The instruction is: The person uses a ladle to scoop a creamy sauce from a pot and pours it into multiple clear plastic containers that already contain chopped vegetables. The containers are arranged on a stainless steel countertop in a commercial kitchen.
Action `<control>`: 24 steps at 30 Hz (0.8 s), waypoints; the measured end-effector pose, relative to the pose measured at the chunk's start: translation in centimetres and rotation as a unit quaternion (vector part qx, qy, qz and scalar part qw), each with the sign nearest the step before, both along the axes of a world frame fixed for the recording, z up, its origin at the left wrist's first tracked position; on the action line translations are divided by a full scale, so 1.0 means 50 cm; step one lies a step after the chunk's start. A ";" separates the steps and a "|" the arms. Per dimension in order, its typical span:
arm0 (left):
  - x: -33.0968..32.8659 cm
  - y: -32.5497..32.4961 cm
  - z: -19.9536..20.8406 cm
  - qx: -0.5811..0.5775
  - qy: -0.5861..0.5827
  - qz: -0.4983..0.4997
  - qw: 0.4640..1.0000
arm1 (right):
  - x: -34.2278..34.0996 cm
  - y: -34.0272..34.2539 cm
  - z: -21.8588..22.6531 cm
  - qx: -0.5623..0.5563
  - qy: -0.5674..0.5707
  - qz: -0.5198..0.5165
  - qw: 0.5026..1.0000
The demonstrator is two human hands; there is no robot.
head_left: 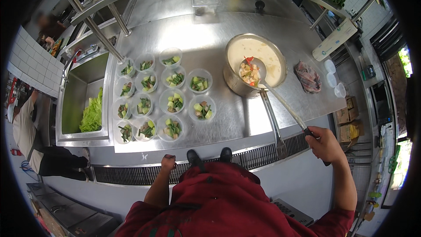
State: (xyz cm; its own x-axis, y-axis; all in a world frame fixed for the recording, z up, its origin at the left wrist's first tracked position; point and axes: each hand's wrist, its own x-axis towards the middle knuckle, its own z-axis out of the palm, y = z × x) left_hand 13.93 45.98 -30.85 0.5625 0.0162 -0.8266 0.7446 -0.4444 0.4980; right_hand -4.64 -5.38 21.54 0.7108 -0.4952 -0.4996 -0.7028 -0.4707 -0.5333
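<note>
The ladle (261,71) of solids is at the pot's (237,84) mouth, right of the cups (211,83); the right hand (326,145) clasps its handle. The left hand (168,162) curls, whether empty I cannot tell. Scooping seems underway; next likely needs a level lift.

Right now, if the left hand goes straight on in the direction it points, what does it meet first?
The left hand would probably meet the table edge first. If it is high enough to clear that, the nearest cup comes first instead; one view leaves its height unclear.
</note>
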 end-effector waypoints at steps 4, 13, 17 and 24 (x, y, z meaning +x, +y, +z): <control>0.002 0.004 -0.007 -0.005 0.000 0.005 1.000 | -0.001 0.005 -0.003 -0.019 -0.011 0.011 1.000; 0.002 -0.005 0.003 -0.002 -0.022 0.029 0.999 | -0.013 -0.014 -0.014 0.065 -0.024 -0.002 0.998; -0.004 0.002 -0.011 0.011 -0.040 0.016 0.999 | -0.004 -0.031 0.000 0.177 -0.039 -0.044 0.982; -0.015 0.000 0.007 0.038 -0.061 -0.024 0.997 | 0.019 -0.061 0.054 0.128 -0.033 -0.079 0.988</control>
